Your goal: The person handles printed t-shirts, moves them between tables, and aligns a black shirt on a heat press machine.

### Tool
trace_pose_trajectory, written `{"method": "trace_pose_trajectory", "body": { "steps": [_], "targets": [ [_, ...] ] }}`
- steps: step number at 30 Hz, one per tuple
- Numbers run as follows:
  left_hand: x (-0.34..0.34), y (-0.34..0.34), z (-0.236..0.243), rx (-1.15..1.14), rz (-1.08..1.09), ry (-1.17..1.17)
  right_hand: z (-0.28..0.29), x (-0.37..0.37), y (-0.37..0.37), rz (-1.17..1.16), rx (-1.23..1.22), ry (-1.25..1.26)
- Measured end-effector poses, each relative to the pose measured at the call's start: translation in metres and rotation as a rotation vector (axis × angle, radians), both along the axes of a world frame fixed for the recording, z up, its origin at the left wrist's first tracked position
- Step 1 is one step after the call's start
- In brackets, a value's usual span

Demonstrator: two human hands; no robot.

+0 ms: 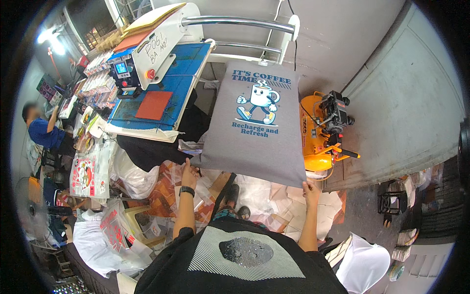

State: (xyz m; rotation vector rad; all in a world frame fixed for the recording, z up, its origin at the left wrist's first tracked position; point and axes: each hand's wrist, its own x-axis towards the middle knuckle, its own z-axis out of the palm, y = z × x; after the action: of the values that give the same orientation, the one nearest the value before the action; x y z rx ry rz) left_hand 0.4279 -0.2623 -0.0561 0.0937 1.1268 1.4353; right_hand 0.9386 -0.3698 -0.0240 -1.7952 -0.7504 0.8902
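A grey printed shirt (230, 147) is spread smooth over a flat, board-like shape in front of me, its edges hanging round it. On it is a picture of a walking mug (261, 96) with blue lettering above and below. My left hand (190, 174) pinches the cloth at its near left corner; a dark watch is on that wrist. At the near right corner my right hand (311, 191) has its fingers closed on the same cloth. The support under the shirt is hidden.
Left of the shirt stands a heat press (152, 56) with a blue platen (183, 66) and an orange-red pad (154, 105). An orange air compressor (316, 132) sits close on the right. Paper sheets (313, 210) cover the floor. A person (44, 130) works at the far left.
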Motion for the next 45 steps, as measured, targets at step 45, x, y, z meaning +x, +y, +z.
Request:
{"method": "trace_pose_trajectory", "body": {
  "steps": [45],
  "targets": [
    [-0.280,-0.209,-0.159,-0.361,-0.541,0.537,0.178,-0.710,0.312,0.508,0.727,-0.953]
  ]
}}
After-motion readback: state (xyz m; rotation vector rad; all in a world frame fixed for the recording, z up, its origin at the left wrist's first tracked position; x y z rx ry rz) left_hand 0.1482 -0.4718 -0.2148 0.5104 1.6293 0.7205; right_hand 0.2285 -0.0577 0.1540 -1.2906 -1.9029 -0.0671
